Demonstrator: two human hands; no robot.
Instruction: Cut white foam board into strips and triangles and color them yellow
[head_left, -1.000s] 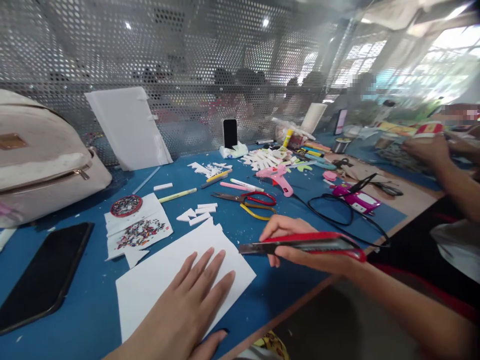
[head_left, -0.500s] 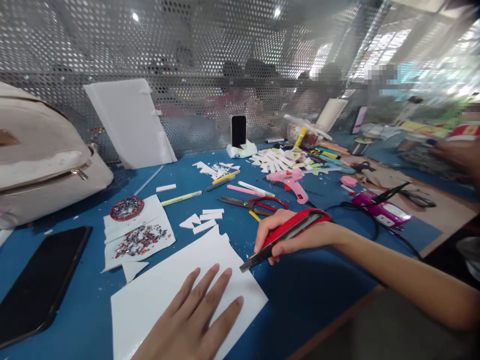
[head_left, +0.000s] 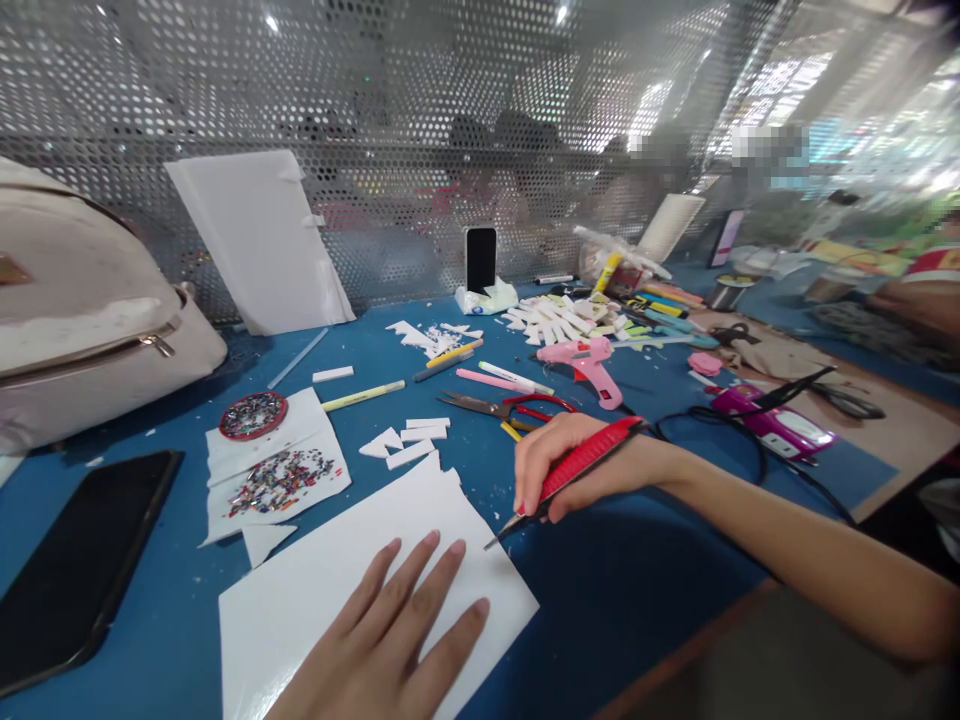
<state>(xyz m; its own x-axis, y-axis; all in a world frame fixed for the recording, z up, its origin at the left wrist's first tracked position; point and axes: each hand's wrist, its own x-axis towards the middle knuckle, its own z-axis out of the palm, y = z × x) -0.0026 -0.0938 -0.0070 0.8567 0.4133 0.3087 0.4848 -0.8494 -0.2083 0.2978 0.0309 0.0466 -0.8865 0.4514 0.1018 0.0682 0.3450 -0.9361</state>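
My left hand [head_left: 397, 640] lies flat with fingers spread on a white board [head_left: 300, 610], whose far edge is cut unevenly. A red utility knife [head_left: 581, 462] is gripped in my right hand [head_left: 555, 470], its blade tip pointing down at the board's right part, just beyond my left fingertips. Whether the tip touches the surface I cannot tell. Small white cut strips [head_left: 417, 452] lie past the board's far edge. A white paper sheet [head_left: 300, 415] left of them bears loose colourful bits [head_left: 281, 482] and a red-rimmed round dish [head_left: 253, 415].
Red-handled scissors [head_left: 495, 405], a pink glue gun [head_left: 585, 365] and several markers lie beyond my right hand. White scraps [head_left: 555, 318] are heaped farther back. A black phone [head_left: 82, 570] and a pale bag [head_left: 90, 320] are at left. A purple power strip [head_left: 780, 420] with cables sits right.
The knife has rolled in my right hand, so the blade now shows its narrow edge instead of its flat side. My left hand stays on the board.
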